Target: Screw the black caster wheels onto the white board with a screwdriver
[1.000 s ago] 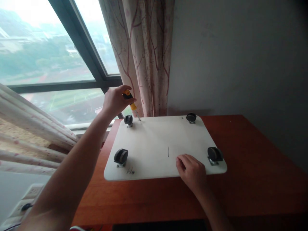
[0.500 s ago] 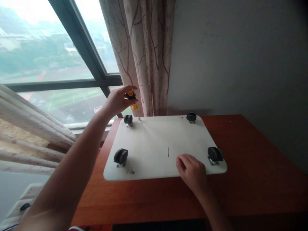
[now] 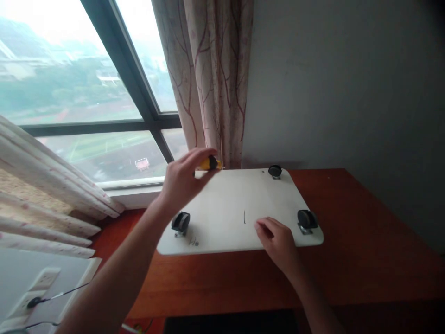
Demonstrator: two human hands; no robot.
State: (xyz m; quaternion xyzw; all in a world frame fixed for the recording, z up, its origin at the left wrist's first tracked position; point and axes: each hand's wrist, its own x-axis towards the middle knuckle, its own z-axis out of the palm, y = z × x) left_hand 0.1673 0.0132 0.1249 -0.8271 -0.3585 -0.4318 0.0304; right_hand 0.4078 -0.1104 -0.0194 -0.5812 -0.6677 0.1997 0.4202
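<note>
My left hand (image 3: 183, 177) is closed around a yellow-and-black screwdriver (image 3: 210, 163), which lies nearly level above the far left part of a white board (image 3: 222, 208). The tip points right, clear of the board's surface. At the board's near edge, right of a short black pen line, my right hand (image 3: 278, 239) rests with curled fingers; what they hold, if anything, is hidden. Black swivel casters stand on the board: one at near left (image 3: 181, 222), one at near right (image 3: 307, 220), one at far right (image 3: 275, 171). My left hand covers the far left corner.
The board lies on a reddish-brown wooden table (image 3: 351, 232). Behind it are a grey wall (image 3: 333, 93) and a patterned curtain (image 3: 222, 83). A window (image 3: 76, 93) is on the left, with a wall socket (image 3: 33, 301) and cable at lower left.
The screwdriver has come off the screw spot at the board's far left edge. My left hand has moved right and nearer, turning it from upright to nearly level. My right hand is nearly still.
</note>
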